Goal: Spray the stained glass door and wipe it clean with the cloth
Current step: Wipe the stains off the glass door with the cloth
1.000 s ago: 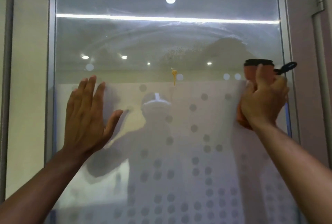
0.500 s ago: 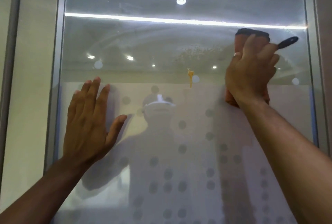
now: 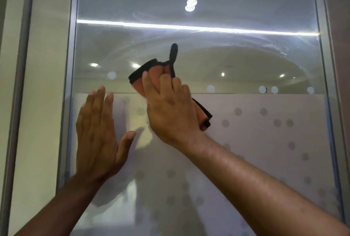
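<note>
Head view: right hand [image 3: 170, 114] clutches the orange cloth [image 3: 141, 82] against the glass door [image 3: 246, 55] to scrub; left hand [image 3: 98, 133], flat and relaxed, braces it.

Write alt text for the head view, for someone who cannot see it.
A person's right hand presses a folded orange cloth with black trim against a glass door, fingers curled over it. The left hand lies flat on the glass beside it, fingers straight. Wipe streaks arc across the clear upper glass; the lower part is frosted with dots.
</note>
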The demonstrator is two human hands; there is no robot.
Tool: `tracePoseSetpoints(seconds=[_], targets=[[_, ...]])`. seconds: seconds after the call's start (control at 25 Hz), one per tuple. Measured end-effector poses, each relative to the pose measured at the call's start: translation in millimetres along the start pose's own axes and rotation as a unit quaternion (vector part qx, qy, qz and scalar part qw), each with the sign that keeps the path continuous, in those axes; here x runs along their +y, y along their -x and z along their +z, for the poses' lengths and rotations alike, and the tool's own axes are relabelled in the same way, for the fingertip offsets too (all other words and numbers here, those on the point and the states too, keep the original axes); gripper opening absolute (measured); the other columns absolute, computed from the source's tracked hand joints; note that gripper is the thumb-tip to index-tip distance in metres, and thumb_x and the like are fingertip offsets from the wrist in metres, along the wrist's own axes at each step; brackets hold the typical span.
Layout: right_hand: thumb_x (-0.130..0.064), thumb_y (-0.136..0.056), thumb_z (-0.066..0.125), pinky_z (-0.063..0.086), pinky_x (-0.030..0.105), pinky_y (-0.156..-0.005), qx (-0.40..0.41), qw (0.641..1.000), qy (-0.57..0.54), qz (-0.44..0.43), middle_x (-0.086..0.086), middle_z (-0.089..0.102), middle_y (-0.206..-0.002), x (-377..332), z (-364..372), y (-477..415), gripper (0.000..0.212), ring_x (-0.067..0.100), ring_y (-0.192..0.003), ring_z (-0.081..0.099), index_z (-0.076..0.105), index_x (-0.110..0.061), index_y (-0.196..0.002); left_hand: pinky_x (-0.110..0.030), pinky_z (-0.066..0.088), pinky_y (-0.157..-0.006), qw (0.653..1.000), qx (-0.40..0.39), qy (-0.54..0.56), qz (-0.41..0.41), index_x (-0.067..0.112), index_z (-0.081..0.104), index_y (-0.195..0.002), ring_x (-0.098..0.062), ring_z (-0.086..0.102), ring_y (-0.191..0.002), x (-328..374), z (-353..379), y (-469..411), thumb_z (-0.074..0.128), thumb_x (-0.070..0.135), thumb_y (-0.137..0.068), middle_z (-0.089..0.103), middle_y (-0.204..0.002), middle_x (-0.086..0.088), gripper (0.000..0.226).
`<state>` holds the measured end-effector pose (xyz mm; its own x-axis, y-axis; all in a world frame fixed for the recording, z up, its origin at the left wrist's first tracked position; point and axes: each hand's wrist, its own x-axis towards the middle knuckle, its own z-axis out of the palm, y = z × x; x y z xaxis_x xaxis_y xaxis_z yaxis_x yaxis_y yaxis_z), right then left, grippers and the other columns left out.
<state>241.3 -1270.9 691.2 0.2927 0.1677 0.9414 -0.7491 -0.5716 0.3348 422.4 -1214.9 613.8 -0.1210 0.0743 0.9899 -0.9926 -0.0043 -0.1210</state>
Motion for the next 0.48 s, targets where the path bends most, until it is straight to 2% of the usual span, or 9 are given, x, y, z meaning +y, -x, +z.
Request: tracePoseSetpoints(seconds=[0.16,0.24,0.36,0.48], targets=[[-0.022,-0.102,0.057,0.042,0.045,-0.085,-0.045,0.993,-0.002,-0.109,0.012,0.053,-0.145,22.4,-11.3,37.6,0.061,0.031,-0.112,0.051,0.043,-0.025,-0.161,-0.064,0.018,-0.136,1.000,0.000,0.003,0.005,-0.009,0.030,-0.166,-0.050,0.023,-0.167,1.7,-2.8,0.7,0.020,0.075,-0.108,0.024,-0.178,-0.029,0.102],[-0.020,-0.102,0.057,0.044,0.049,-0.083,-0.046,0.993,0.002,-0.105,0.012,0.054,-0.149,42.6,-18.9,56.2,0.058,0.035,-0.115,0.056,0.049,-0.030,-0.159,-0.061,0.019,-0.136,1.000,-0.008,-0.012,0.016,-0.006,0.030,-0.167,-0.049,0.023,-0.167,0.2,-2.8,1.0,0.021,0.073,-0.109,0.025,-0.179,-0.028,0.099],[-0.020,-0.098,0.064,0.049,0.052,-0.078,-0.006,0.999,0.025,0.027,0.016,0.058,-0.144,90.2,-32.3,68.2,0.059,0.044,-0.107,0.060,0.055,-0.034,-0.154,-0.062,0.022,-0.134,0.999,-0.016,-0.029,0.017,-0.004,0.032,-0.168,-0.048,0.024,-0.167,-2.0,-1.3,1.3,0.023,0.073,-0.109,0.026,-0.179,-0.027,0.097],[-0.026,-0.094,0.064,0.044,0.056,-0.089,0.041,0.971,0.054,0.231,0.017,0.053,-0.141,161.9,-52.9,74.8,0.064,0.044,-0.115,0.054,0.049,-0.042,-0.154,-0.068,0.028,-0.132,0.999,-0.015,-0.037,0.018,-0.004,0.034,-0.167,-0.049,0.027,-0.166,-2.2,0.3,0.7,0.025,0.072,-0.109,0.028,-0.178,-0.027,0.095]])
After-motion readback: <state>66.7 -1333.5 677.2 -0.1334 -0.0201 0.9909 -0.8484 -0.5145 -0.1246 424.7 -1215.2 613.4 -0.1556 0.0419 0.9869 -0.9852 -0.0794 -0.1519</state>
